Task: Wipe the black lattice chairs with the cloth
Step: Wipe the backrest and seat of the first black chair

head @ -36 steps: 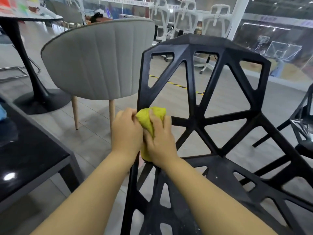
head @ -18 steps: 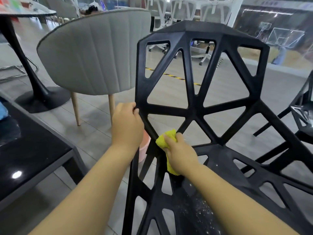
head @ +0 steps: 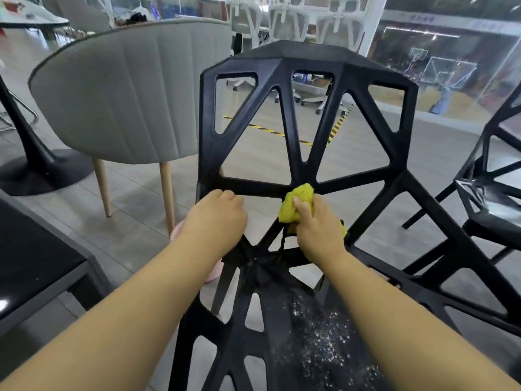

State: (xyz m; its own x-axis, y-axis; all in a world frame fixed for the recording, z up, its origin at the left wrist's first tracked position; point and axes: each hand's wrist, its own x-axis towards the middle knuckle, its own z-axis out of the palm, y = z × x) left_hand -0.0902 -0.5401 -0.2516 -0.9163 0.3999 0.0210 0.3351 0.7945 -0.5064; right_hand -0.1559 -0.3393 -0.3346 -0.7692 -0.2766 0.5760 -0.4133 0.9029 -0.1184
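Observation:
A black lattice chair [head: 307, 63] stands right in front of me, its backrest facing me and its seat below, speckled with white dust. My right hand [head: 315, 224] grips a bunched yellow cloth [head: 298, 201] and presses it on the central joint where the backrest's bars meet. My left hand [head: 217, 218] holds the left end of the horizontal bar, fingers curled over it. A second black lattice chair [head: 490, 193] stands at the right edge, partly cut off.
A grey upholstered chair [head: 121, 100] on wooden legs stands behind the black chair to the left. A black table [head: 36, 266] fills the lower left corner, and a round pedestal base [head: 36, 167] sits on the floor beyond it. White office chairs line the back.
My right hand has carried the cloth from the left upright down to the seat junction and then up to the backrest's central joint. My left hand stays on the left side.

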